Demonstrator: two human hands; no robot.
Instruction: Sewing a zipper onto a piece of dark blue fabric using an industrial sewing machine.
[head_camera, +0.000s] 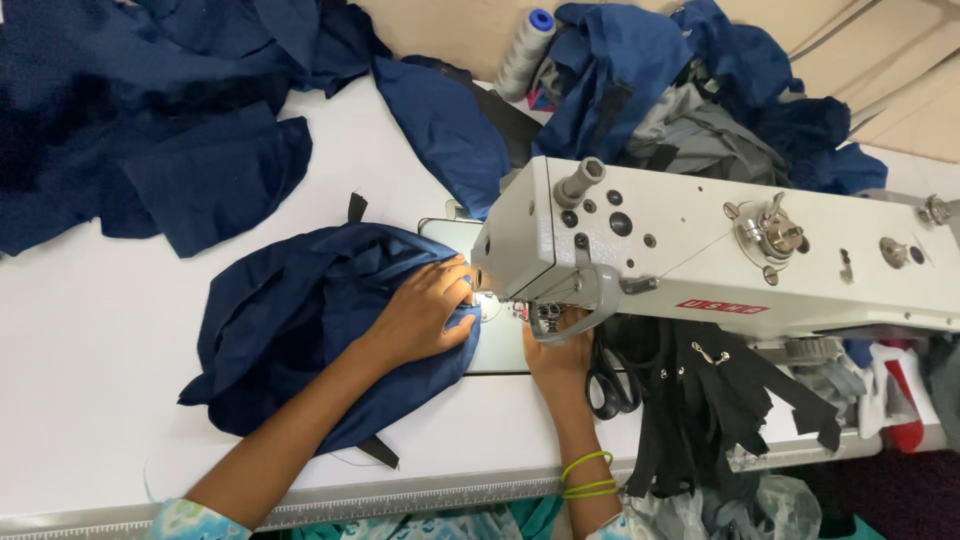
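Head view. A red rectangular label (722, 306) sits on the front of the white sewing machine (720, 250), right of centre. A grey thread cone (524, 52) with a blue top stands at upper centre. The left hand (425, 312) lies flat, fingers spread, pressing the navy fabric bundle (300, 320) at centre left. The right hand (562, 352) reaches beneath the machine head; its fingers are hidden. Black scissors (608, 380) lie just beside it.

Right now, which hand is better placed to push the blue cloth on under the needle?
The left hand, probably: it lies flat on the navy cloth, fingertips beside the needle. The right hand sits mostly hidden under the sewing machine head, near the scissors.
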